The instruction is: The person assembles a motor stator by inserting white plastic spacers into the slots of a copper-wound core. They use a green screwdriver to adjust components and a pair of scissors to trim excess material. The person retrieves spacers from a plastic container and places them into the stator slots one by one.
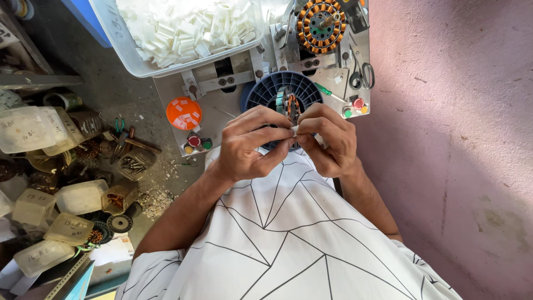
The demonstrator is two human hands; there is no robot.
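At frame centre I saw the left hand [252,145] and right hand [327,139] both pinched shut on a small white strip [295,130], just below the blue ribbed spool [261,91]. Judged risk: fingertip slippage could drop the strip into the lap

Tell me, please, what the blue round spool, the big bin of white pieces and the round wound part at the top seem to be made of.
Blue spool: likely moulded plastic, matte, with ribbed spokes. Bin: translucent plastic, probably; its wall lets light through. Wound part: apparently shiny copper wire coils around a green core, which may be coated metal.
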